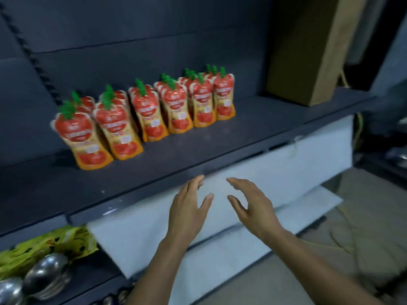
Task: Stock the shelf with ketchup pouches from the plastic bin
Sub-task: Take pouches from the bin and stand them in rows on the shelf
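Head camera looks down on a dark grey shelf (pixel 253 130) that runs across most of the frame, with a matching grey back panel (pixel 132 40) behind it. Below its front edge, thick white sheets (pixel 286 164) lean out at a slant over a beige floor (pixel 363 227). At the far right end of the shelf stands a tall brown cardboard box (pixel 304 51), upright against the back.

The ketchup pouches (pixel 176 106) are on the shelf, left of centre. They stand upright in about six short files, front to back, side by side in a line that slants from near left to far right. Each is red and yellow with a green cap. The nearest one on the left (pixel 81 137) leans a little. They are well apart from the box.

Both bare arms reach up from the bottom edge. The left hand (pixel 189 208) and right hand (pixel 253 205) hover just in front of the shelf's front edge, palms turned toward each other, near but not touching. Each grip is apart, fingers loosely straight, thumbs spread, holding nothing.

At lower left, on a lower shelf (pixel 92 280), lie a crumpled yellow plastic bag (pixel 48 245) and shiny steel ladles (pixel 46 276).
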### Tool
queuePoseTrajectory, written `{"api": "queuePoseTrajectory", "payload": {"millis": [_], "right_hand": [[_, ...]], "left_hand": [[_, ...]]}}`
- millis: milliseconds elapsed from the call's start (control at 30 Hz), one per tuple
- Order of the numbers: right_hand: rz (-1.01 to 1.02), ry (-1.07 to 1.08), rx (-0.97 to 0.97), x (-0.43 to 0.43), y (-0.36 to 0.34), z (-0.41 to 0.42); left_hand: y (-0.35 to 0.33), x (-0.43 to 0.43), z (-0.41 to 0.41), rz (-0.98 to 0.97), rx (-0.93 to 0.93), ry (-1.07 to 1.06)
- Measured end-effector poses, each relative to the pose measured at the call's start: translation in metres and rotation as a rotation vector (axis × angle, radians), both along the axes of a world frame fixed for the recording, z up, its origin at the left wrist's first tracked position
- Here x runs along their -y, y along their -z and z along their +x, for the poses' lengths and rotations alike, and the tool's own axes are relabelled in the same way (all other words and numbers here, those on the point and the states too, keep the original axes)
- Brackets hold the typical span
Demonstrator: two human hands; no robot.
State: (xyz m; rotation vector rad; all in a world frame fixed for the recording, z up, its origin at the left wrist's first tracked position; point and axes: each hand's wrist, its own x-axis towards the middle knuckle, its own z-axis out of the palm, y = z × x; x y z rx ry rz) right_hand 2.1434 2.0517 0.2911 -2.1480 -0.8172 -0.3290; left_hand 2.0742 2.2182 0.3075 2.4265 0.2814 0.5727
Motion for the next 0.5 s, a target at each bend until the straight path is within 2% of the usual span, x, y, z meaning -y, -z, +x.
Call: {"api": "queuePoseTrajectory", "payload": {"millis": [300,500], "right_hand": [[-0.047,0.444,-0.345,0.262,0.068,0.003],[-0.022,0.792,-0.587,0.412,0.112,-0.023]], "left_hand": [[0.061,0.233,0.075,-0.137,-0.246,0.436],[0.097,0.383,0.113,-0.136,-0.490,0.742]]}}
